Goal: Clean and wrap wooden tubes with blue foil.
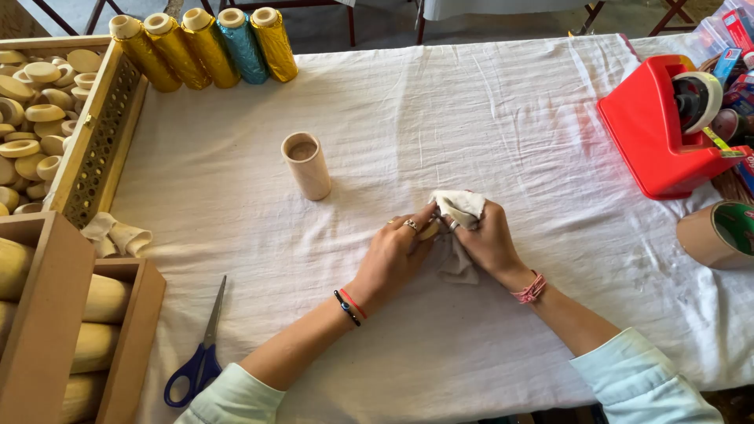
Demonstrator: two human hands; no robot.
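My left hand (pixel 395 255) and my right hand (pixel 487 239) meet at the middle of the white tablecloth (pixel 487 118). The right hand grips a crumpled white cloth (pixel 459 207), part of which hangs under the palm. The left hand pinches a small pale wooden piece (pixel 429 230) that is pressed against the cloth; most of that piece is hidden by fingers. A plain wooden cylinder (pixel 306 165) stands upright a little to the left, behind the hands.
Blue-handled scissors (pixel 198 357) lie near the front left. A wooden crate of pale wooden rings (pixel 39 118) and wooden boxes (pixel 55 314) fill the left side. Several metallic thread spools (pixel 206 45) lie at the back. A red tape dispenser (pixel 664 129) and tape roll (pixel 719 234) sit right.
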